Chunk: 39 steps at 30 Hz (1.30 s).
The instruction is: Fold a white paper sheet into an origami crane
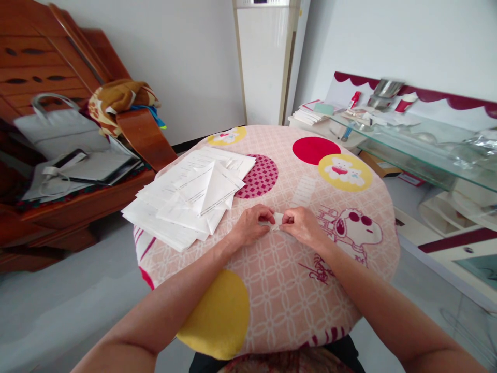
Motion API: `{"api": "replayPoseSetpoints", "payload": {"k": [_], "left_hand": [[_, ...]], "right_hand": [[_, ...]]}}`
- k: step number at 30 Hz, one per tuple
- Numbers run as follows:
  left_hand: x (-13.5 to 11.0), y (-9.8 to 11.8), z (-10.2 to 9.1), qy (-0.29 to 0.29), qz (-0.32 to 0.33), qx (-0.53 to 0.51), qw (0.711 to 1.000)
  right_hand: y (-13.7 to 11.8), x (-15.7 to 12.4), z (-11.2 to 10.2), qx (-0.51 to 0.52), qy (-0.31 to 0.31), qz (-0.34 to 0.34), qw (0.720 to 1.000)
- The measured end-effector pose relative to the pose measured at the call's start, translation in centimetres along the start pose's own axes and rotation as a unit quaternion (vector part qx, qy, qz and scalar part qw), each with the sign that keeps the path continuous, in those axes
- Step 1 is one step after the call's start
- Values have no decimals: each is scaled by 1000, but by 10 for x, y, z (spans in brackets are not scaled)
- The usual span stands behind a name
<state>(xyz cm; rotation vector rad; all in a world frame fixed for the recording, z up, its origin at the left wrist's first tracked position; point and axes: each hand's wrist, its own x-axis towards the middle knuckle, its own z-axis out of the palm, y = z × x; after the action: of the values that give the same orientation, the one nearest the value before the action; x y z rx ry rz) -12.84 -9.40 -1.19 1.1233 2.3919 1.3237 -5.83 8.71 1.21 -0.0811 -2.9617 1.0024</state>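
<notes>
A small white piece of folded paper (277, 219) sits between the person's two hands, at or just above the middle of a round table covered with a pale pink, white-patterned cloth (287, 282). The left hand (250, 226) pinches its left end between thumb and curled fingers, and the right hand (303, 225) pinches its right end in the same way. The hands are close together but apart, with the paper bridging the gap; its exact folds are too small to make out.

Just beyond the right hand, a narrow, pale strip of printed paper (305, 190) lies flat on the cloth. To the right of that hand the cloth shows a white cartoon dog in dark red sunglasses (359, 228). Beyond the left hand spreads a loose pile of white printed sheets (166, 220), topped by a creased, pointed white paper (213, 187).

Farther out on the left, a reddish-brown carved wooden bench (145, 137) carries a light grey handbag (58, 132) and a bunched brown-and-cream cloth (120, 101). A tall white upright appliance (262, 65) stands behind the table. On the right, a clear glass shelf (404, 139) stands near a small red bottle (354, 100) and shiny metal bowls (388, 88).
</notes>
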Motion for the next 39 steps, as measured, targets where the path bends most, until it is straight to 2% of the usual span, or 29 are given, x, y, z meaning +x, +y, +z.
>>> {"api": "replayPoseSetpoints", "payload": {"k": [7,10,12,15,17,20,25,29,32,35,39], "left_hand": [[-5,-8,-15,-61,41,-19,997],[-7,-11,-23,-93,61,-67,992],[-6,-10,-24,-75,60,-67,993],[2,-7,-15,-11,53,31,998],[10,-4,-7,-7,75,91,993],[23,-2,1,-19,91,128,987],[40,0,-7,-73,37,125,989],[42,1,-16,-104,29,85,991],[39,0,-18,-103,18,35,994],[35,-2,-14,-76,-6,-32,997],[30,1,-6,-4,-59,-152,987]], "right_hand": [[2,-3,2,-7,6,-2,1000],[4,-11,6,-48,24,-47,997],[6,-16,9,-97,30,-91,991],[8,-19,12,-138,26,-123,982],[9,-18,13,-128,28,-121,984],[11,-16,13,-93,39,-111,989],[10,-16,11,-55,55,-55,995],[5,-16,8,-69,66,1,995],[2,-15,6,-87,78,34,993],[-1,-14,3,-92,69,34,993],[1,-12,2,-58,74,13,995]]}}
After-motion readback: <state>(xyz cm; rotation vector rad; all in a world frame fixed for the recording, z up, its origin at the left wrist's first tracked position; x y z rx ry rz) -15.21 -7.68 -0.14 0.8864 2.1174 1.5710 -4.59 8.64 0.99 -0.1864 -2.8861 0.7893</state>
